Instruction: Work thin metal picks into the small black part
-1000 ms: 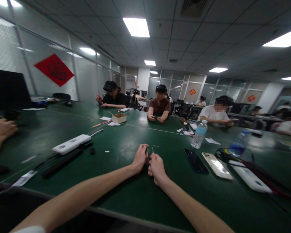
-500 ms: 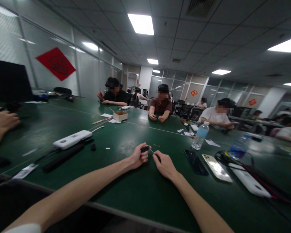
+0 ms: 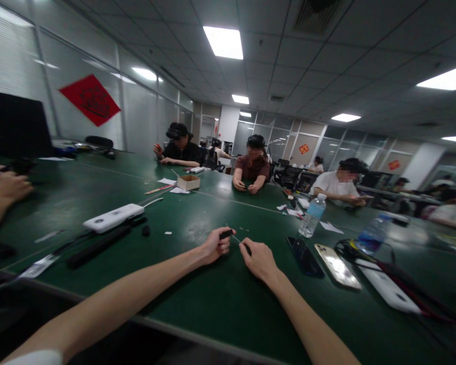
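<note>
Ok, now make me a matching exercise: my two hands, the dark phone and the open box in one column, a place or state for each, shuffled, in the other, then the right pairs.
Column one:
1. left hand
2. right hand
3. dark phone
4. open box

Column two:
A. beside the pale phone, on its left
B. holding a thin-shafted tool
C. across the green table, beyond both hands
D. gripping a small black item

Right pairs: 1-D, 2-B, 3-A, 4-C
</note>
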Available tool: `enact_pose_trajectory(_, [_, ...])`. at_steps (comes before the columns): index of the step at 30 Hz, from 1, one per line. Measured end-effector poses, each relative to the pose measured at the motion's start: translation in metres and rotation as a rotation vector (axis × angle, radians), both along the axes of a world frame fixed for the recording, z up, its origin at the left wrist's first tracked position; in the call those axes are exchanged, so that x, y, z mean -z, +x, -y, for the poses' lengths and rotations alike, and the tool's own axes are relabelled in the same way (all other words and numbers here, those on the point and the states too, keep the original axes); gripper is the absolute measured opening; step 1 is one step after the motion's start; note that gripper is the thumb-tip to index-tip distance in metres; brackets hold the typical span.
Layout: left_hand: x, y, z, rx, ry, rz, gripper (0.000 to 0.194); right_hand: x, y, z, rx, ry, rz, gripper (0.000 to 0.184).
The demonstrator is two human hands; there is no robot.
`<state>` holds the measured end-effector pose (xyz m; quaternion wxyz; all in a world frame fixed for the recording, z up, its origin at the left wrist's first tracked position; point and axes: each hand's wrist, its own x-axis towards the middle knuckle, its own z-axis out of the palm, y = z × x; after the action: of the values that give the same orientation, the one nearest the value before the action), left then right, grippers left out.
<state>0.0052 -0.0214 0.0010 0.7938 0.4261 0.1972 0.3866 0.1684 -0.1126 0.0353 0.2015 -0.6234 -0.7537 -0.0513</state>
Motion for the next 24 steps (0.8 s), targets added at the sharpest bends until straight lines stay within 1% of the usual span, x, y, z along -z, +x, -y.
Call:
enact_pose_trajectory(7, [-0.0021,0.0021,0.0026,-0.042,0.033,-0.071,0.025,-0.0008,-0.0012,0.0006,-0.001,0.018,0.012,0.033])
enact_pose_trajectory(11, [-0.0028,0.0028,0.0048,-0.068,0.058,-0.106,0.026,0.0000,-0.0030,0.0004,0.028,0.015,0.025,0.033])
enact_pose_trajectory(17, [0.0019,0.0027,0.0035,-0.082,0.106,-0.119,0.026,0.0018,-0.0034,0.0003,0.046,0.038,0.073,0.035])
enact_pose_trajectory(24, [0.0051,0.0001,0.0010,-0.088,0.138,-0.207,0.023,0.0017,-0.0013,0.0017,0.042,0.019,0.156,0.036])
